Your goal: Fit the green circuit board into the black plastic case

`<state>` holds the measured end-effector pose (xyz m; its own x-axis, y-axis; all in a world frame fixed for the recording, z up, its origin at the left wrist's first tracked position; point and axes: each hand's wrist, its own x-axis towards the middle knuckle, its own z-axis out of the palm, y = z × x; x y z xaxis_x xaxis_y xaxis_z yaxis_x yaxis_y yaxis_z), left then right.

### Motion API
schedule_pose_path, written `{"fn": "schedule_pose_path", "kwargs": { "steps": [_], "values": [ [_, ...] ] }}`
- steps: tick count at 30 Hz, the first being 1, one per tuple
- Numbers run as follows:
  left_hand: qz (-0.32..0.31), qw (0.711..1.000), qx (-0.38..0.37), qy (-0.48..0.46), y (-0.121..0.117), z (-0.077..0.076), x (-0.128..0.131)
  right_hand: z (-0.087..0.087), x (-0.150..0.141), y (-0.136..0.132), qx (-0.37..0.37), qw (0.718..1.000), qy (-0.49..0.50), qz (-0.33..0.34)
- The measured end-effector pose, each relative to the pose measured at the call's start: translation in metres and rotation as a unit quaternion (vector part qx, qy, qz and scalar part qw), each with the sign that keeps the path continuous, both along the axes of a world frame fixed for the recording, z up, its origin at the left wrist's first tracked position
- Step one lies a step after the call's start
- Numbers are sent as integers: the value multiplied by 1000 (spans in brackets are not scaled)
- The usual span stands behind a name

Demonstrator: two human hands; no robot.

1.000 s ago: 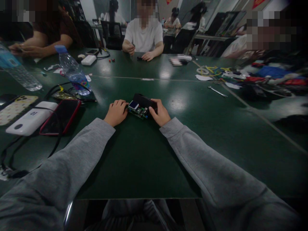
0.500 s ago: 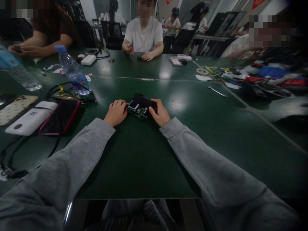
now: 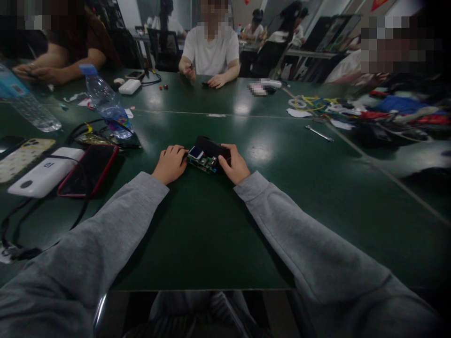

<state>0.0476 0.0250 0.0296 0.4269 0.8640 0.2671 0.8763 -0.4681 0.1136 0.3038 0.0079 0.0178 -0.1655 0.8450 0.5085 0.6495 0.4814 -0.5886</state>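
Observation:
A small green circuit board (image 3: 203, 161) with a little lit screen lies on the dark green table (image 3: 211, 225), against a black case (image 3: 211, 146). My left hand (image 3: 170, 165) rests at the board's left end with its fingers curled toward it. On the other side, my right hand (image 3: 234, 165) has its fingers closed over the board's right end and the black case. Both arms wear grey sleeves.
Left of my hands lie a red-cased phone (image 3: 88, 170), a white power bank (image 3: 44, 172), black cables and a water bottle (image 3: 105, 104). A wrench (image 3: 319, 134) lies to the right, beside coloured clutter. Across the table sits a person in white (image 3: 211, 47); others sit nearby.

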Motion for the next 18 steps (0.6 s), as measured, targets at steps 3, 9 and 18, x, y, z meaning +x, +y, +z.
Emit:
{"fn": "schedule_pose_path", "kwargs": {
  "steps": [3, 9, 18],
  "values": [
    [0, 1000, 0, -2, 0, 0, 0, 0, 0, 0, 0, 1000, -1, -2],
    [-1, 1000, 0, -3, 0, 0, 0, 0, 0, 0, -2, 1000, 1, -8],
    [-3, 1000, -3, -8, 1, 0, -1, 1, 0, -1, -5, 1000, -6, -4]
  ]
}}
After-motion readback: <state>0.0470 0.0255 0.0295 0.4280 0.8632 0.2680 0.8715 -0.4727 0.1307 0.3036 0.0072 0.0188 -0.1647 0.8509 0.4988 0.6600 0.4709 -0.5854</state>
